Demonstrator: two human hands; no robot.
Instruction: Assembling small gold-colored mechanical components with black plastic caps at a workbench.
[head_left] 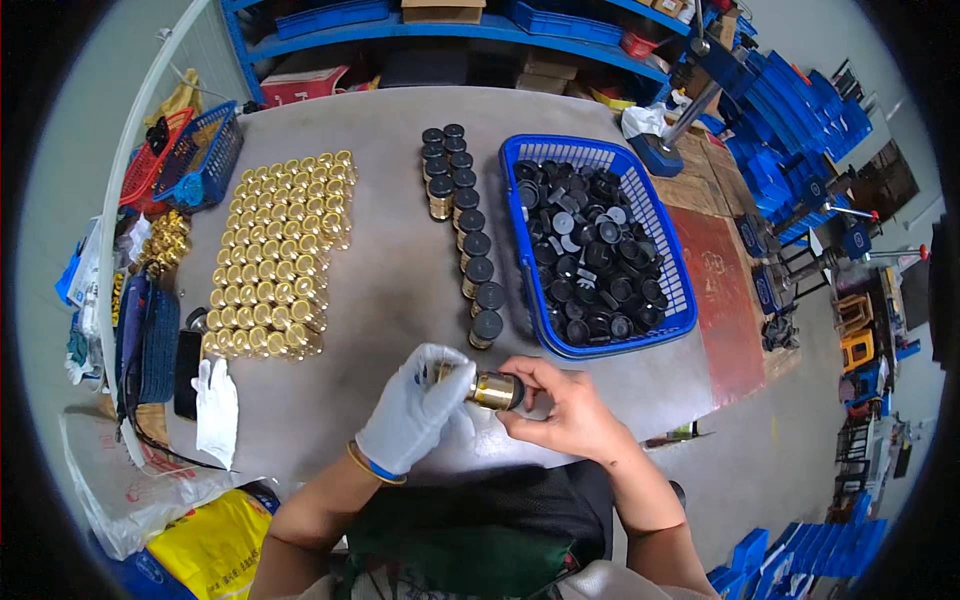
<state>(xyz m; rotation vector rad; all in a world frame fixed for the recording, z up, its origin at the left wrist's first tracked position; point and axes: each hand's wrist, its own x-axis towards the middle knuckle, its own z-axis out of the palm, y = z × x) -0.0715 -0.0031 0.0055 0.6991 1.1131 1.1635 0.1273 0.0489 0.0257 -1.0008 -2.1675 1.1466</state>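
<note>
My left hand (418,408), in a white glove, grips a gold metal fitting (487,389) near the table's front edge. My bare right hand (560,404) holds the fitting's other end, where a black cap (516,391) sits on it. Just beyond my hands stand two rows of gold fittings topped with black caps (467,233). A large block of uncapped gold fittings (280,255) stands to the left. A blue basket (672,262) full of loose black caps (590,255) stands to the right.
A loose white glove (217,408) and a dark phone (186,374) lie at the table's left front. Red and blue baskets (185,160) sit at the far left corner. Plastic bags (150,490) lie lower left. Blue shelving (450,25) runs behind the table; blue crates fill the right.
</note>
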